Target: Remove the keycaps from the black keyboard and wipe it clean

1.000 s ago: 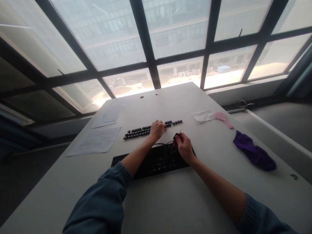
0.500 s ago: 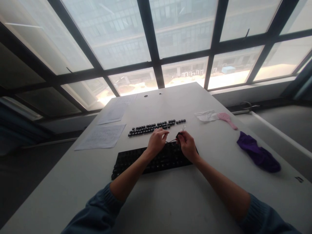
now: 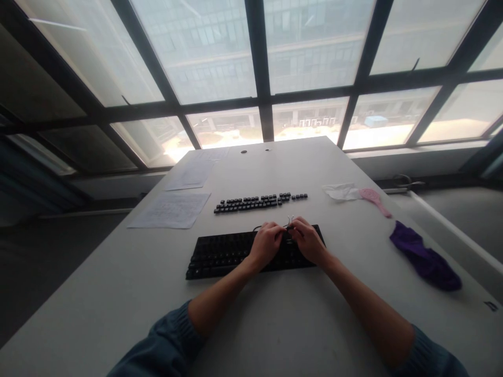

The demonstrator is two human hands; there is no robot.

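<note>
A black keyboard (image 3: 223, 251) lies in front of me, its right half partly covered by both hands. My right hand (image 3: 308, 241) is closed in a pinch on a small dark keycap puller (image 3: 290, 227), whose two thin wire prongs point away from me. My left hand (image 3: 267, 243) is closed too, its fingertips meeting the right hand's at the puller; what they pinch is hidden. Beyond the keyboard, loose black keycaps (image 3: 247, 204) stand in rows on the white table (image 3: 251, 319). A dark cable loops just behind the keyboard by my left hand.
Written paper sheets (image 3: 168, 210) lie at the left. To the right are a crumpled white tissue or wrapper (image 3: 340, 192), a pink brush-like object (image 3: 373, 198) and a purple cloth (image 3: 426, 259). The table's right edge runs close beyond the cloth. Large windows (image 3: 310, 47) rise behind.
My left hand has come over to the right hand, fingertips now meeting at the puller. Both hands are lower over the keyboard. The whole view has shifted slightly.
</note>
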